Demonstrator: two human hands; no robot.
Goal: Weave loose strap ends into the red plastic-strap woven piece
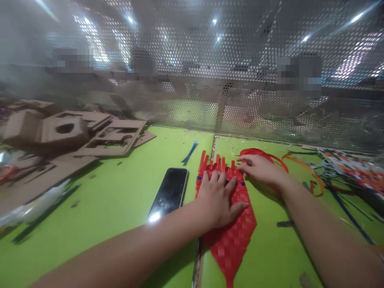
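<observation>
A red woven piece of flat strips (229,250) lies on the green table, narrowing to a tail at the near end. Loose strip ends stick up at its far edge, and short blue bits show near both sides. My left hand (216,200) rests flat across it with fingers spread. At the far right corner of the weave is my right hand (258,170), its fingers bent and drawn together by the edge; whatever is between the fingertips is hidden. Just behind that hand curves a loose coil of red strip (264,152), partly covered by the hand.
A phone (169,192) lies left of the weave, with a blue strip (190,152) beyond it. Cardboard pieces (66,130) pile up at left. Orange, blue and white strips lie near a multicoloured woven piece (357,166) at right. A perforated screen (192,92) stands behind.
</observation>
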